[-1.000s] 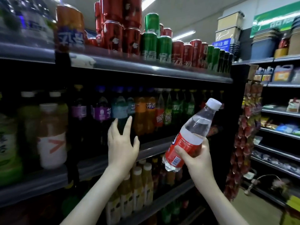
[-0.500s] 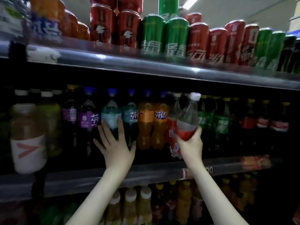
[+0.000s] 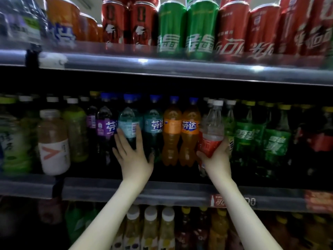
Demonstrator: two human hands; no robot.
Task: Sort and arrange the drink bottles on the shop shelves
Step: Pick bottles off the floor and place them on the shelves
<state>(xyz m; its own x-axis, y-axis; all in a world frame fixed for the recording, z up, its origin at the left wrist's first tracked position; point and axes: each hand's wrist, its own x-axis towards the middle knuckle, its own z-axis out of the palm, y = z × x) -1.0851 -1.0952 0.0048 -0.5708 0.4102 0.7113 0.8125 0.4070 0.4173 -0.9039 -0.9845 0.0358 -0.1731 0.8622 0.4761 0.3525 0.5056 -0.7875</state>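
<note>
My right hand (image 3: 217, 157) grips a clear bottle with a red label and white cap (image 3: 212, 127), upright at the middle shelf, between the orange soda bottles (image 3: 182, 134) and the green soda bottles (image 3: 250, 136). My left hand (image 3: 133, 154) reaches with straight, spread fingers against a teal-labelled bottle (image 3: 128, 121) in the same row; a second teal bottle (image 3: 154, 123) stands to its right and a purple-labelled one (image 3: 105, 125) to its left.
Red, green and orange cans (image 3: 200, 27) line the top shelf. Tea and juice bottles (image 3: 53, 141) fill the middle shelf's left end. The middle shelf's front rail (image 3: 171, 193) runs below my wrists. White-capped yellow bottles (image 3: 150, 230) stand on the lower shelf.
The view swung from the aisle to face the shelf. My right hand carried the red-labelled bottle in from the open aisle to the middle shelf row. My left hand stayed at the teal bottle.
</note>
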